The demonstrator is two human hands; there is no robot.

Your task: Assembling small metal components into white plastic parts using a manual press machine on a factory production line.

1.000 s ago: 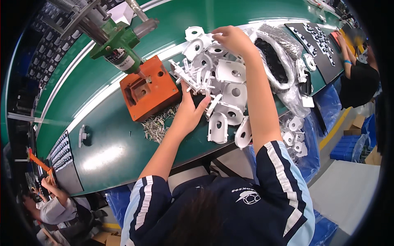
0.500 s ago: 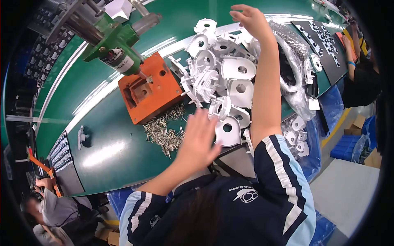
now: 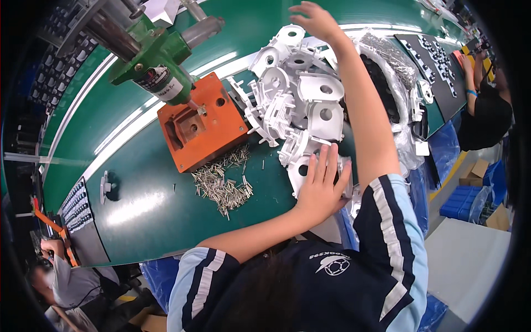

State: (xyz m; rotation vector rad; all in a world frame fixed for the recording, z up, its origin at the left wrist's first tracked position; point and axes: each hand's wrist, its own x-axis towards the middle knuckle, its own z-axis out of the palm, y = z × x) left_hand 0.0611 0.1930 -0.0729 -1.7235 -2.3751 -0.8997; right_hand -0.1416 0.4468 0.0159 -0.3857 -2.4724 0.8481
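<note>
My left hand (image 3: pixel 322 185) lies with its fingers spread over white plastic parts (image 3: pixel 324 119) at the near edge of their heap. These parts are flat housings with a round hole, and several overlap one another. Beyond the heap, my right hand (image 3: pixel 315 22) reaches over the green bench with its fingers apart and nothing seen in them. To the left of the heap sits an orange fixture block (image 3: pixel 218 135) with a recessed pocket. A green press head (image 3: pixel 160 69) stands over it, its thin tip close to the block's top. Small metal pins (image 3: pixel 221 191) lie heaped in front of the block.
One white part (image 3: pixel 105 187) stands alone on the bench at left, near a dark board with rows of small parts (image 3: pixel 78 205). A clear plastic bag of metal pieces (image 3: pixel 390 58) lies right of my right forearm. Other people work at both sides.
My left hand has moved right, from above the bench by the pins onto the near white parts. My right hand has shifted slightly left at the far side.
</note>
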